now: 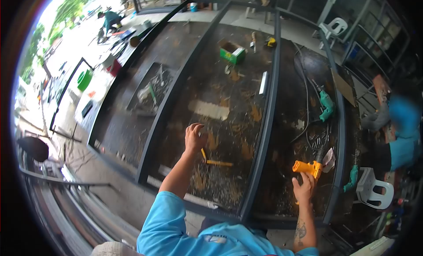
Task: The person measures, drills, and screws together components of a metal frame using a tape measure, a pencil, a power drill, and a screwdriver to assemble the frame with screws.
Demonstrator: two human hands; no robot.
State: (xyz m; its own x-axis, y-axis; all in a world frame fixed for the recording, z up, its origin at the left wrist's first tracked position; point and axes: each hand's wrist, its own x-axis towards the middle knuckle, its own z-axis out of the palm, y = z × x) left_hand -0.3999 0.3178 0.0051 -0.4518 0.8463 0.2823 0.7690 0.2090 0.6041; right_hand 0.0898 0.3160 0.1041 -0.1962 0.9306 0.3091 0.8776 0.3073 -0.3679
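Observation:
My left hand (194, 138) is raised over the dark work table (238, 137), fingers loosely bent and apart, with nothing in it. Just below it lies a yellow folding rule (219, 163), bent at an angle. My right hand (303, 188) is at the back of a yellow-orange power drill (307, 168); its fingertips meet or nearly meet the body, with the thumb apart. The drill's handle points left and its dark chuck points away from me. Small screws or bits (318, 140) are scattered beyond it.
A large dark metal frame (264, 119) lies across the table. On the table are a green drill (326, 105) with its cable, a green box (232, 52) and a tray (152, 88) of hardware. A co-worker (403, 132) and a white chair (374, 188) are at right.

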